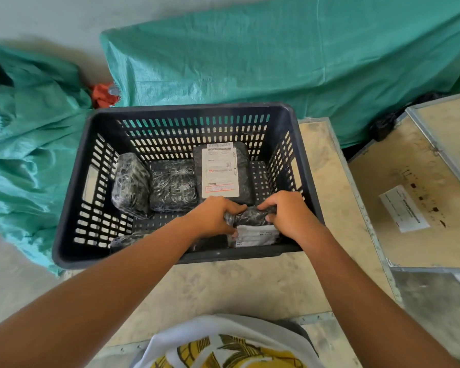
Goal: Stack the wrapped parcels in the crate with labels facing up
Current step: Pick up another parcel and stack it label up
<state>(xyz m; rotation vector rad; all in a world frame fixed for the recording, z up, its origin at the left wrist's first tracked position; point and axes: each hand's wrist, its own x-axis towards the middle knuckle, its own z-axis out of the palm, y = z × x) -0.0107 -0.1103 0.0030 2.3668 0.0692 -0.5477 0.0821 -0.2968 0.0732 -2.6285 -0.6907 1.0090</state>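
A dark slotted plastic crate (72, 181) stands on a plywood box top. Both hands reach inside at its near right corner. My left hand (213, 216) and my right hand (287, 211) grip one black wrapped parcel (250, 216) from either side; its white label (255, 235) faces me on the near side. Behind it lies a parcel with a large white label (219, 170) facing up. Two more black wrapped parcels lie to the left, one (130, 184) tilted against the left wall, one (173, 184) flat. Another parcel (128, 240) lies at the near wall, partly hidden by my left arm.
The plywood box top (250, 288) carries the crate. A second plywood box (409, 197) with a paper label (402, 208) stands to the right. Green woven sacks (276, 54) lie behind and to the left (24, 128). A red object (102, 94) sits between them.
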